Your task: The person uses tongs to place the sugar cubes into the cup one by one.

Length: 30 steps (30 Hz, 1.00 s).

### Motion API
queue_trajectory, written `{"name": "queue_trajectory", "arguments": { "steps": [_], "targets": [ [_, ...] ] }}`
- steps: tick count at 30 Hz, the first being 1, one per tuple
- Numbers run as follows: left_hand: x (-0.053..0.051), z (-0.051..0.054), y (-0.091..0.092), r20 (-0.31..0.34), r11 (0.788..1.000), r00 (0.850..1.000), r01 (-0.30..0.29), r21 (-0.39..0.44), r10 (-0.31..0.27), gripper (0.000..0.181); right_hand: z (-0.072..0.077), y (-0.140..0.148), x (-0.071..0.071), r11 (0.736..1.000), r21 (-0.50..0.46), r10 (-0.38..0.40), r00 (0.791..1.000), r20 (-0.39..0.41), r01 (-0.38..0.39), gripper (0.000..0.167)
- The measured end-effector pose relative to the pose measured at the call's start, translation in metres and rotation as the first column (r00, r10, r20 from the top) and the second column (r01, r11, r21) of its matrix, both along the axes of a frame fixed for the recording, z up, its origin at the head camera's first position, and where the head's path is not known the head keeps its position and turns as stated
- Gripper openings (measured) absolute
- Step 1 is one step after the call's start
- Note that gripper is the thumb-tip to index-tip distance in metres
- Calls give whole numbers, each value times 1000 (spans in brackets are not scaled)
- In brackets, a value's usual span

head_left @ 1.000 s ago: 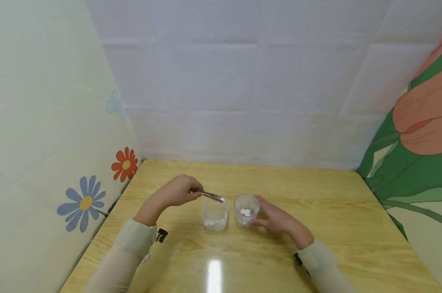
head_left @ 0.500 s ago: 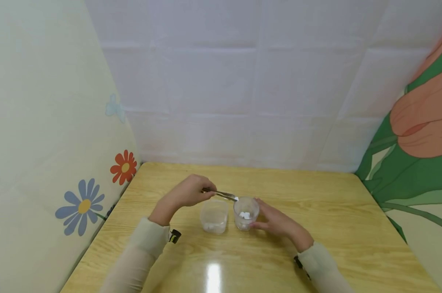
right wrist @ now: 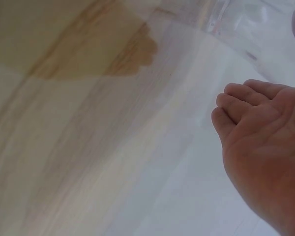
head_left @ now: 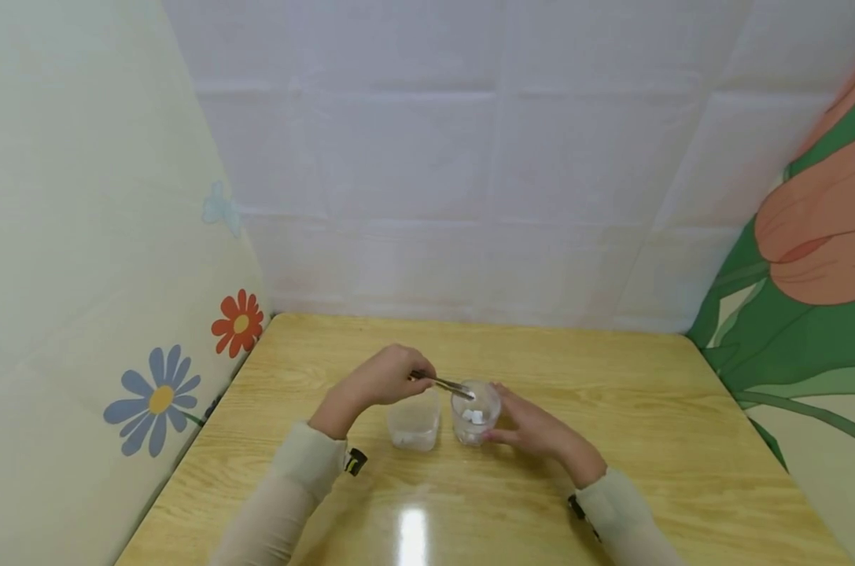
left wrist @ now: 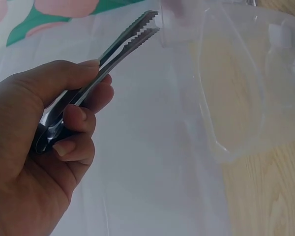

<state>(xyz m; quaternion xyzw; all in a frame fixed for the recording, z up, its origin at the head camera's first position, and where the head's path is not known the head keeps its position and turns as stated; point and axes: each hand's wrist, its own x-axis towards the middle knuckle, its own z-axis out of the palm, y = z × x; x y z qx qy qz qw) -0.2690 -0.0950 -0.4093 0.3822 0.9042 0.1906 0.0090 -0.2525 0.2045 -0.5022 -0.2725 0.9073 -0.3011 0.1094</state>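
Note:
In the head view, my left hand (head_left: 392,376) pinches metal tongs (head_left: 450,385) whose tips are over the mouth of a clear glass (head_left: 458,428). A small white cube (head_left: 471,395) shows at the tips. More white cubes (head_left: 473,417) lie inside the glass. The left wrist view shows the tongs' (left wrist: 120,49) serrated tips slightly apart. My right hand (head_left: 536,424) holds the glass's right side, fingers behind and thumb in front. Below the left hand stands a translucent plastic tub (head_left: 414,440), left of the glass; white cubes (left wrist: 280,36) show through its wall.
The wooden table (head_left: 611,377) meets a pale wall cloth (head_left: 427,259) at the back. Flower-printed panels stand at the left and right. Both wrists wear dark straps.
My left hand has carried the tongs and white cube rightward, from above the plastic tub to over the glass. The right hand stays at the glass.

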Motion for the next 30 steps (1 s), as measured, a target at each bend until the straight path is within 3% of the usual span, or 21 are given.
{"name": "queue_trajectory", "arguments": {
  "steps": [18,30],
  "targets": [
    [1,-12,21,83,999,997,-3,-47,7,15,1,2,-1,1000,-14,24,1000,-18,-24,92],
    [2,-16,26,47,997,998,33,-67,-30,15,-1,2,-2,1000,1,15,1000,-8,-15,95]
  ]
}}
